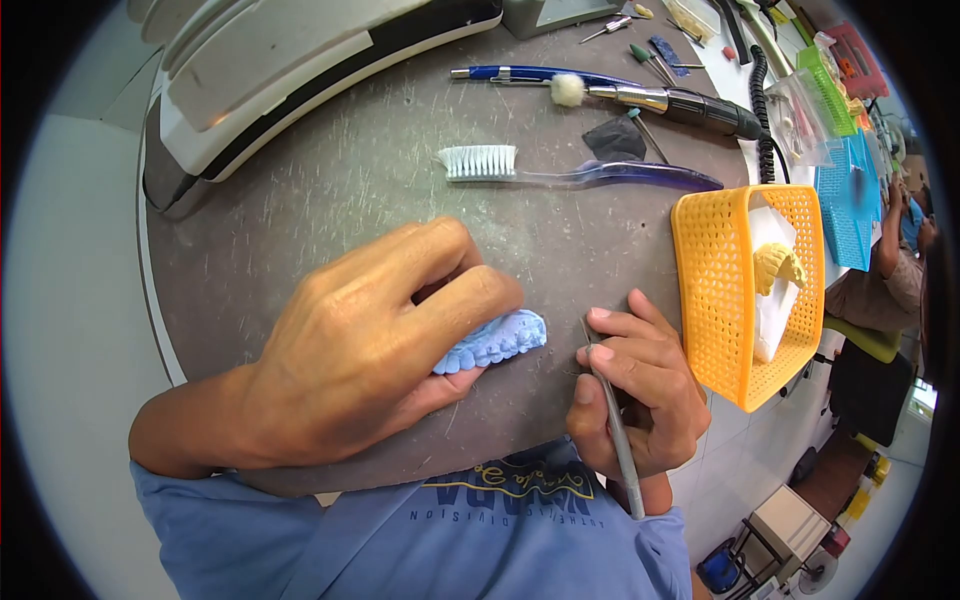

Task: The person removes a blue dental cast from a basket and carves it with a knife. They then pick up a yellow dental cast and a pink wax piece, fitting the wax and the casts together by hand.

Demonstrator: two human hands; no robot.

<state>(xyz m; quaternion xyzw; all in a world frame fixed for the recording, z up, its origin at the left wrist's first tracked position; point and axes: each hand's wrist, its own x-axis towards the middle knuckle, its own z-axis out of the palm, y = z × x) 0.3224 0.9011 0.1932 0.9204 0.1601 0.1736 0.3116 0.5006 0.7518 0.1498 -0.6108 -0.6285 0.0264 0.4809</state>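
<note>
My left hand [380, 330] is closed around a light blue dental cast [505, 340], its row of teeth showing beyond my fingers. The rest of the cast is hidden under the hand. In my right hand [650, 395] is a slim metal dental carver [618, 435], gripped like a pen between thumb and fingers. Its thin tip points up and away from me, a short distance right of the cast and apart from it. Both hands are low over the grey worktop, near its front edge.
A toothbrush [620, 174] lies beyond my hands, with a blue pen [530, 75] and a black handpiece [690, 108] behind it. At right stands a yellow basket [710, 290] holding a yellowish cast [778, 266]. A white device [270, 80] stands back left. Another person [890, 260] sits far right.
</note>
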